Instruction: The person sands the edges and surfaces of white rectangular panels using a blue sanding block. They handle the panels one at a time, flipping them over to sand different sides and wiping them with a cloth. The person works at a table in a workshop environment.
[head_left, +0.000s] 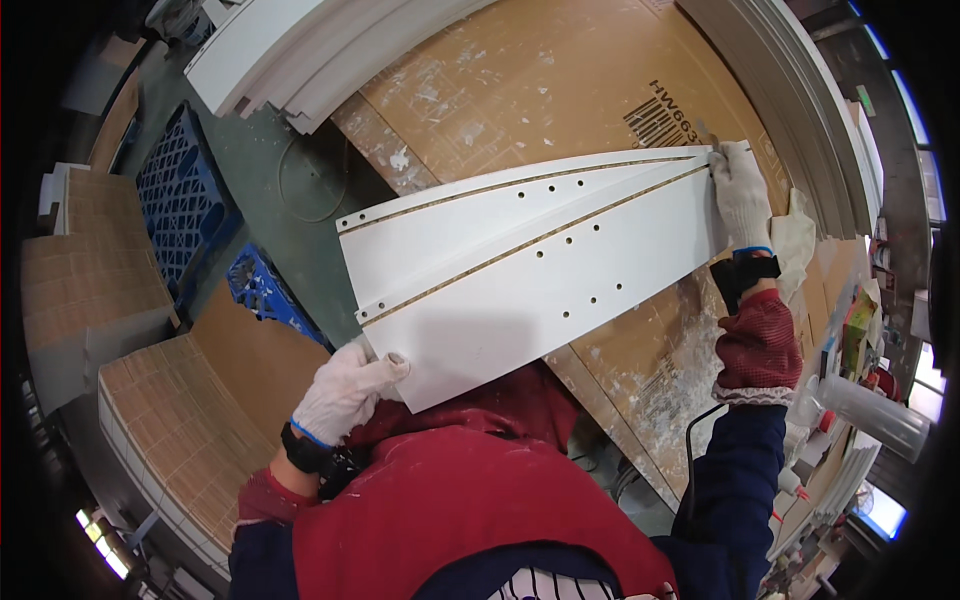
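Two long white panels lie partly overlapped at a slant in front of me. Both the near panel (470, 335) and the far panel (435, 235) have a brown groove along the length and several drilled holes. My left hand (345, 390), in a white knit glove, grips the near panel's lower left corner with the thumb on top. At the panels' right end is my gloved right hand (742, 195), its fingers closed over the edge. A small greyish thing shows at its fingertips, too small to name. The fingers beneath the panels are hidden.
Under the panels is a worn cardboard-covered surface (500, 95) with white flakes. White panel stacks stand at the far left (290, 60) and along the right (790, 100). Blue plastic pallets (185, 190) and a board stack (175, 420) are left; a clear cylinder (875, 415) is right.
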